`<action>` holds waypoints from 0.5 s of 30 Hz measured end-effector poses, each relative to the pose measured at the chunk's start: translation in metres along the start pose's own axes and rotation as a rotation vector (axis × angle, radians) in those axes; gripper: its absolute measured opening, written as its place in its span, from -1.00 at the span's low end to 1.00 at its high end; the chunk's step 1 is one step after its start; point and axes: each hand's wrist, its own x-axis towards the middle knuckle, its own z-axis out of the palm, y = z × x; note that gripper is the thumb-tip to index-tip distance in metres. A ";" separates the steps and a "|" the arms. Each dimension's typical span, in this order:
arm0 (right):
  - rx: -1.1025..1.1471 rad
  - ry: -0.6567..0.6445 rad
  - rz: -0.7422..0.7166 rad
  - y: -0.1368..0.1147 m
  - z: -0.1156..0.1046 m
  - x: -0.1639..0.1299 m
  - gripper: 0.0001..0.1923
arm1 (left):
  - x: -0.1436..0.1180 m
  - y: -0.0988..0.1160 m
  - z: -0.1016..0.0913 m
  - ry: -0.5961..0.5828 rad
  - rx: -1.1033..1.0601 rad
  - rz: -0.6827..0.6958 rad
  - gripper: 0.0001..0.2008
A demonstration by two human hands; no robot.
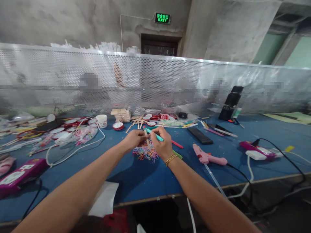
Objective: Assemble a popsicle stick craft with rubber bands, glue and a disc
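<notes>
Left hand (134, 139) pinches wooden stick (146, 137), long axis near upright, top tilted slightly away and left. Right hand (162, 144) clenched round teal pen (153, 135); pen lies slantwise, tip up-left, meeting stick, though contact hard to confirm at this range. Both directly above tangle of coloured bands (145, 153) on blue table (136, 181). Pink glue gun (208, 157) right of bands, nozzle toward them. Red discs (118, 126) beyond bands.
</notes>
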 end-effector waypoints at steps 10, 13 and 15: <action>0.009 -0.011 -0.040 -0.003 0.001 0.000 -0.90 | 0.002 -0.004 -0.001 -0.020 -0.002 0.018 -0.63; 0.003 -0.009 -0.034 -0.003 0.001 0.000 -0.89 | 0.002 -0.004 -0.001 -0.024 -0.006 0.016 -0.63; -0.004 0.000 -0.024 -0.002 0.000 0.000 -0.89 | 0.001 -0.003 -0.001 -0.015 -0.010 0.009 -0.62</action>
